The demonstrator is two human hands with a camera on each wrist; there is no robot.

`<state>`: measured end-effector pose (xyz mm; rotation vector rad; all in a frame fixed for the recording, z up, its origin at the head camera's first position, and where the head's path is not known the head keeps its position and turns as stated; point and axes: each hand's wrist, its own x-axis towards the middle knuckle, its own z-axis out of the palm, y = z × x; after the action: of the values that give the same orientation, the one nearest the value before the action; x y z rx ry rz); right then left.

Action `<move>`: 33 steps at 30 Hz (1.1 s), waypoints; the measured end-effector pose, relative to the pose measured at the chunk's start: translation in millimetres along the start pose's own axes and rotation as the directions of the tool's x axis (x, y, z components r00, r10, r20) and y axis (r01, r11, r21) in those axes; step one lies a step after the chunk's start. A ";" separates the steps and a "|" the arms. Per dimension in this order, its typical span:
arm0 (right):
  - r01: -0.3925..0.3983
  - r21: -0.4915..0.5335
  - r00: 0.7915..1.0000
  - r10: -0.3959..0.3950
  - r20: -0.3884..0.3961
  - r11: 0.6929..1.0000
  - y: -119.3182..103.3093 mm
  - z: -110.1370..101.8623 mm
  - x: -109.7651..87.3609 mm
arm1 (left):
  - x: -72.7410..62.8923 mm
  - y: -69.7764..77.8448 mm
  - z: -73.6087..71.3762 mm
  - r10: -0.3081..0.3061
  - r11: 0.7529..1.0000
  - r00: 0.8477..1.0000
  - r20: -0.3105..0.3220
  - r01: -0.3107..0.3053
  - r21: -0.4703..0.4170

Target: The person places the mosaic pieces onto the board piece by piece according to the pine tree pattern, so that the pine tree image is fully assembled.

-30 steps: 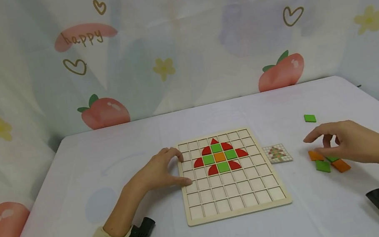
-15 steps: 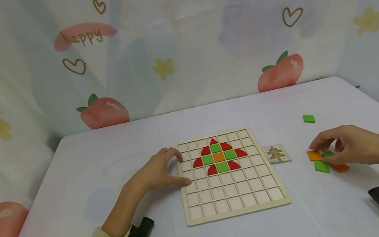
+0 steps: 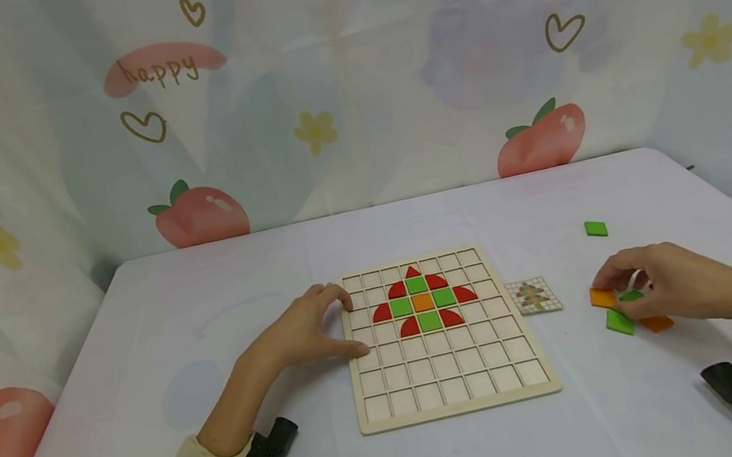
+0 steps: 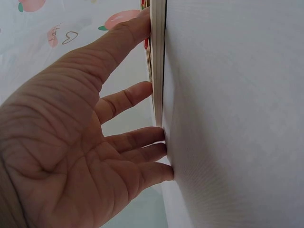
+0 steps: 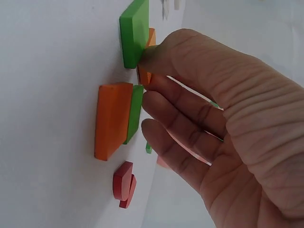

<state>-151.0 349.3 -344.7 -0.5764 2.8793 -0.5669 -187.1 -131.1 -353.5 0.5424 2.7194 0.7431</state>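
Note:
In the head view a square wooden grid board [image 3: 456, 364] lies mid-table, with red, green and orange pieces set in its upper rows. My left hand [image 3: 306, 329] rests at its left edge, thumb and fingertips touching the side; the left wrist view shows these fingers extended along the board's edge [image 4: 158, 66]. My right hand [image 3: 677, 284] pinches an orange square tile [image 3: 602, 297] between thumb and fingers. Close beneath it lie a green tile [image 3: 620, 322], a second green tile [image 5: 135, 114] and another orange tile [image 5: 113, 121].
A small pattern card [image 3: 534, 296] sits beside the board's right edge. Farther back is a lone green tile [image 3: 596, 229]. Red pieces [image 5: 123, 181] lie past the tile cluster in the right wrist view. A printed curtain [image 3: 351, 100] hangs behind the table.
My right hand has come down to the tile cluster and taken hold of the orange tile, which has shifted slightly left. My left hand stays at the board's edge.

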 end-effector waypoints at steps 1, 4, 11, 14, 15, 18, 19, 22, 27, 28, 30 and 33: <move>0.003 -0.002 1.000 -0.003 -0.004 1.000 -0.4 0.5 0.2 | 0.2 -0.4 0.2 0.001 1.000 1.000 0.000 -0.001 0.000; 0.017 -0.005 1.000 -0.017 -0.023 1.000 -1.9 1.5 0.5 | 0.4 -1.1 0.8 0.004 1.000 1.000 0.002 -0.004 -0.002; 0.078 -0.001 0.994 -0.078 -0.073 0.997 -11.7 -0.3 1.0 | -0.6 -1.2 -0.1 -0.002 1.000 1.000 0.002 0.002 0.000; 0.115 0.011 0.990 -0.114 -0.088 0.993 -18.6 -0.9 1.5 | -0.4 -1.1 -0.5 -0.002 1.000 1.000 0.004 0.002 0.000; 0.132 0.010 0.987 -0.130 -0.095 0.991 -21.2 -0.7 1.7 | -0.2 -1.1 -0.6 -0.001 1.000 1.000 0.005 0.001 -0.001; 0.182 0.004 0.977 -0.180 -0.115 0.983 -28.8 0.0 2.7 | 1.0 -1.5 -0.3 0.007 1.000 1.000 0.006 -0.007 -0.001; 0.197 -0.001 0.973 -0.196 -0.120 0.980 -31.3 0.4 3.0 | 1.4 -1.6 -0.2 0.009 1.000 1.000 0.006 -0.009 -0.001; 0.222 -0.005 0.967 -0.221 -0.125 0.975 -38.6 1.5 4.2 | 2.4 -2.0 -0.2 0.017 1.000 1.000 0.005 -0.017 0.000; 0.222 0.019 0.970 -0.219 -0.105 0.975 -51.0 4.4 8.0 | 2.5 -1.8 -0.5 0.016 1.000 1.000 0.007 -0.016 0.002; 0.233 0.021 0.967 -0.230 -0.106 0.972 -53.2 5.4 9.1 | 2.4 -1.5 -0.5 0.015 1.000 1.000 0.007 -0.015 0.003; 0.276 0.015 0.954 -0.272 -0.129 0.961 -57.0 8.2 11.7 | 1.9 -0.9 -0.8 0.012 1.000 1.000 0.007 -0.012 0.006; 0.348 -0.002 0.923 -0.343 -0.176 0.937 -61.7 11.7 15.2 | 1.2 0.3 -1.2 0.007 1.000 1.000 0.006 -0.007 0.011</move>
<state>-141.4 286.6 -332.4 -1.0963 2.9375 -0.7398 -188.5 -130.8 -352.5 0.5562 2.7190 0.7274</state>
